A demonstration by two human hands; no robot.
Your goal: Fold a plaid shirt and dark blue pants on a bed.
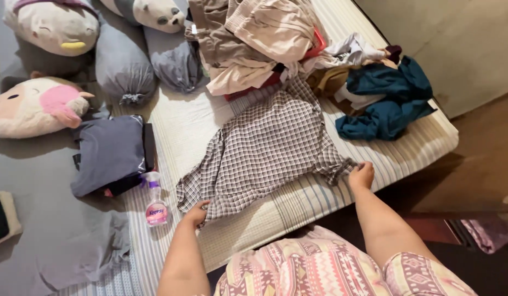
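Note:
A brown and white checked shirt (267, 148) lies spread flat on a striped mattress (298, 203). My left hand (197, 213) pinches the shirt's near left corner at the hem. My right hand (362, 175) grips the near right corner, by the short sleeve. Both arms reach out from my patterned pink clothing at the bottom of the view.
A heap of clothes (259, 38) and a dark teal garment (388, 98) lie beyond the shirt. A pink spray bottle (154, 204) rests left of my left hand, next to folded dark clothes (111, 153). Plush toys (34, 104) and grey pillows (122, 66) sit at far left.

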